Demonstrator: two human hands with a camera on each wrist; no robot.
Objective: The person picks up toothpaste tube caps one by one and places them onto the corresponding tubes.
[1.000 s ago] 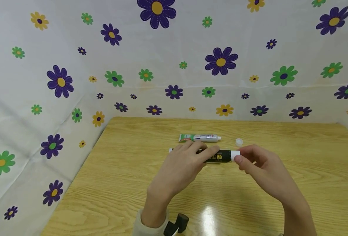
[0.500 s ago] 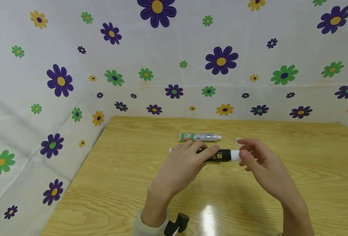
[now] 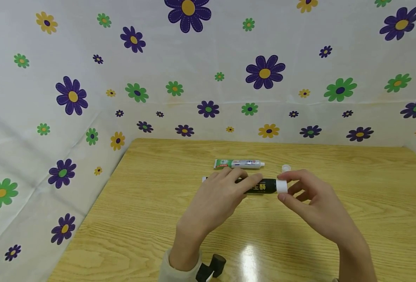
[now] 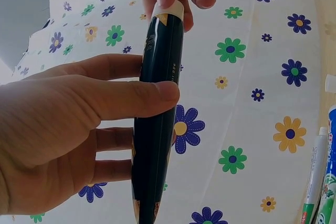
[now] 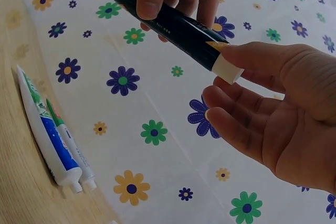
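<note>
A black toothpaste tube with gold lettering lies sideways in my left hand, its capped end to the right. In the left wrist view, that hand's thumb crosses the tube's body with the fingers behind it. At the tube's right end my right hand pinches the white cap between thumb and forefinger; its other fingers stay loosely bent, as the right wrist view shows. My left hand hides much of the tube in the head view.
A green and white toothpaste tube lies behind the hands, with a loose white cap to its right. The right wrist view shows a larger blue, green and white tube beside it. Flower-printed cloth borders the wooden table.
My right fingers held the cap, loosened and shifted slightly off it half a second ago, and now pinch it again. My left hand and the black tube stay in place.
</note>
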